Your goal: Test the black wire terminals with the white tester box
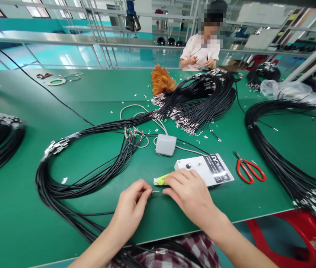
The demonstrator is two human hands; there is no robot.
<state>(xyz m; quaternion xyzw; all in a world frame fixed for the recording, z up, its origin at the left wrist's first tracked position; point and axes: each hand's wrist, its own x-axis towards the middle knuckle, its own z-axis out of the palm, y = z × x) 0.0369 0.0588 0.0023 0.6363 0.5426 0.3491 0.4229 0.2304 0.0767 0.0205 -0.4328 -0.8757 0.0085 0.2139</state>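
My left hand (131, 208) pinches the end of a thin black wire (102, 213) just above the green table (21, 223); a small metal tip (155, 191) shows past its fingertips. My right hand (188, 195) meets it from the right, fingertips closed at that same tip. Right behind the hands lie a yellow-green tool (160, 180) and a white control box (210, 169) with a black knob. A large looped bundle of black wires (71, 178) runs from my lap out to the left.
A grey pedal-like box (165, 144) sits behind the control box. Red-handled scissors (248, 170) lie to the right, near another wire bundle (275, 149). Further bundles (202, 100) and an orange feather duster (160, 80) lie farther back. A seated person (201, 52) works across the table. A red stool (294, 234) stands lower right.
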